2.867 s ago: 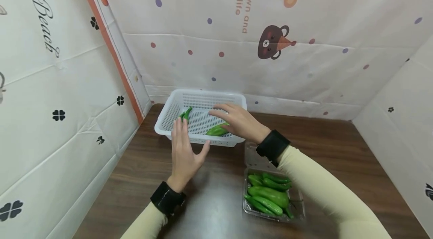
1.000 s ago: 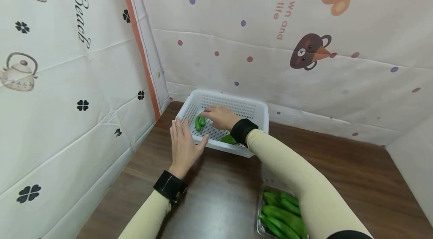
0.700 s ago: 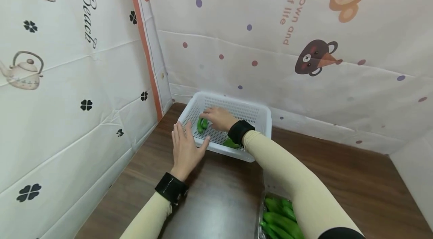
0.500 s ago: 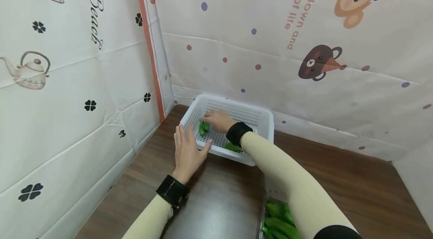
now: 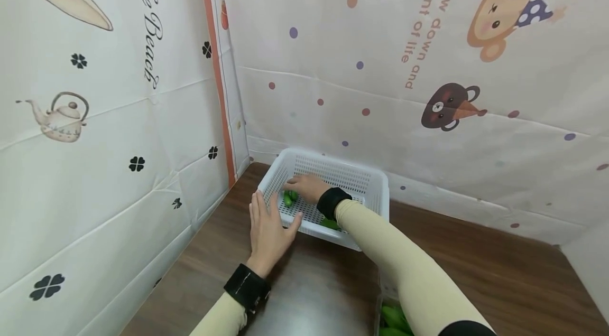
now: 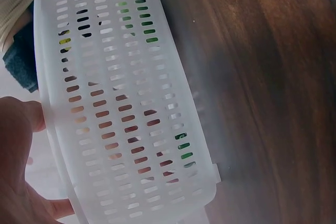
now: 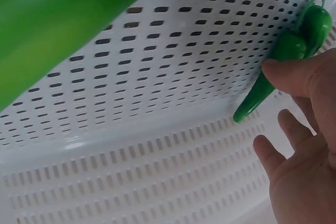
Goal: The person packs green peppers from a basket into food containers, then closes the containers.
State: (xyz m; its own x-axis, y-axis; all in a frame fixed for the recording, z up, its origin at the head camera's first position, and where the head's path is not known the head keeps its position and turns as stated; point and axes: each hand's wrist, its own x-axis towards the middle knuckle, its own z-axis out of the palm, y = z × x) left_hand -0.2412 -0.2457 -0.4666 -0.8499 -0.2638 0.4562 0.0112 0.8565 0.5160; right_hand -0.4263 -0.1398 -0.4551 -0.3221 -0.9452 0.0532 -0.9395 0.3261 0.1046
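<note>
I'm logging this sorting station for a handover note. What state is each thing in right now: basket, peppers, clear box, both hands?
White basket: upright on the table, two peppers inside.
Small pepper: lying on the basket floor, fingertip on it.
Second pepper: lying in the basket under the right forearm.
Clear box: lid open, green peppers in it.
Left hand: flat against the basket's near wall.
Right hand: inside the basket, touching the small pepper; grip not clear.

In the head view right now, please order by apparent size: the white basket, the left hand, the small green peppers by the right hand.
1. White basket, largest.
2. Left hand, smaller, though nearer the camera.
3. Small green peppers, smallest, partly hidden by the right hand.
</note>
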